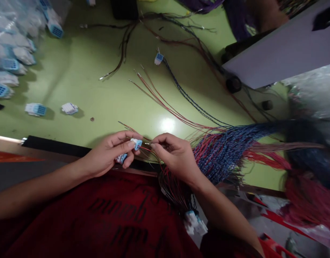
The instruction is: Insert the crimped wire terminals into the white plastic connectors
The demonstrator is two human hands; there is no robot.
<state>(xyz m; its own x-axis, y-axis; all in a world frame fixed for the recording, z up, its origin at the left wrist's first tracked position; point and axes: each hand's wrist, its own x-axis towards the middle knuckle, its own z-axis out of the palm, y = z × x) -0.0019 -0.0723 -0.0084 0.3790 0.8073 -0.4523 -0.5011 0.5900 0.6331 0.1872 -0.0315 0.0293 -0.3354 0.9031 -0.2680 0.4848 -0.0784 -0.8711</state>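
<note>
My left hand [113,152] pinches a small white and blue connector housing [136,144] between thumb and forefinger. A second blue and white housing [121,158] sits lower in the same hand, against the curled fingers. From the pinched housing a red wire runs toward my right hand [175,152]. Close by on the right, that hand has thumb and forefinger closed on a thin wire whose metal terminal [147,143] points at the housing. Beside it spreads a thick bundle of blue twisted and red wires [221,154].
Loose connector housings [36,109] and a plastic bag of them [17,43] lie on the left of the green table [100,104]. A housing with a blue twisted cable [159,58] lies farther back. A grey panel [283,46] stands at right; dark harness wires [124,43] cross the back.
</note>
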